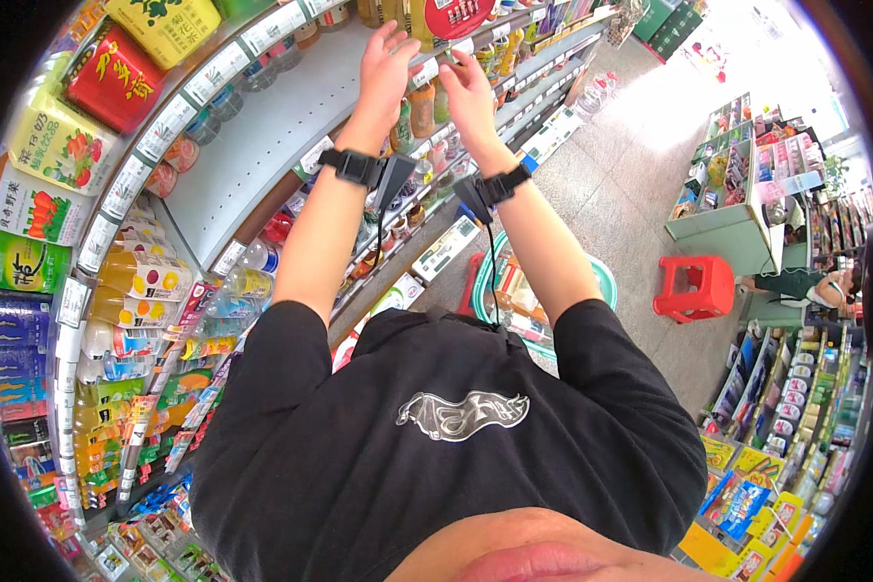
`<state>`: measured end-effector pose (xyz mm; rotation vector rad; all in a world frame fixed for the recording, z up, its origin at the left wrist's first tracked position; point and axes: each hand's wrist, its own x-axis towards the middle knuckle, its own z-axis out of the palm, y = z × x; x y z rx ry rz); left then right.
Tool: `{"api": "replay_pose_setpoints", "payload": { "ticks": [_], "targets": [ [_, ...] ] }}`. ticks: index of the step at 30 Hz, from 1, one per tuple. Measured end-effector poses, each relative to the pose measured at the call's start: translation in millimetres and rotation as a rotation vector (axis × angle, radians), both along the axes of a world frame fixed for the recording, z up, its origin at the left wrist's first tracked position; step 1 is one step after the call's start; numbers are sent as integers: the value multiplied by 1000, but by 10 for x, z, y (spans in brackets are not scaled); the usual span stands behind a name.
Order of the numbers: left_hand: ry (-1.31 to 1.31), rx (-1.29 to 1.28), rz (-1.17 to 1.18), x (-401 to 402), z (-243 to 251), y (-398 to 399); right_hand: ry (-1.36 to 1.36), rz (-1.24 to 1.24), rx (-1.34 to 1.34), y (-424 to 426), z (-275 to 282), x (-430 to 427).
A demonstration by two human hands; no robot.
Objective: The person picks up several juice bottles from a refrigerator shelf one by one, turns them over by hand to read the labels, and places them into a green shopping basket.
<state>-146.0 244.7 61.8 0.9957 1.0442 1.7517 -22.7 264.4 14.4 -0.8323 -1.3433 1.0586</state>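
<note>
Both my hands reach forward to a drinks shelf. My left hand (384,76) is raised with its fingers apart, beside a large bottle of yellow liquid (420,29) with a round red label (460,13). Whether the fingertips touch that bottle is not clear. Close to the shelf's front edge is my right hand (471,98), thumb and fingers curved near a small price tag (425,73). Its fingertips partly cover a greenish bottle (440,105), and any contact cannot be made out. Next to that one stands an orange-brown bottle (422,110). Each wrist wears a black strap with a cabled device.
A bare grey shelf board (276,124) spans the left, under stacked drink cartons (62,145). Below my right arm a teal-rimmed basket (605,280) holds packaged goods. A red plastic stool (693,289) stands on the tiled floor (611,196). A person (800,284) is near the counter (727,225).
</note>
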Motion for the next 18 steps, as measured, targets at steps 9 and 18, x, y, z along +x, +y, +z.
{"api": "replay_pose_setpoints", "payload": {
  "ticks": [9, 18],
  "targets": [
    [531, 67, 114, -24, -185, 1102, -185, -191, 99, 495, -50, -25],
    [774, 476, 353, 101, -256, 1372, 204, -34, 105, 668, 254, 288]
  ]
}}
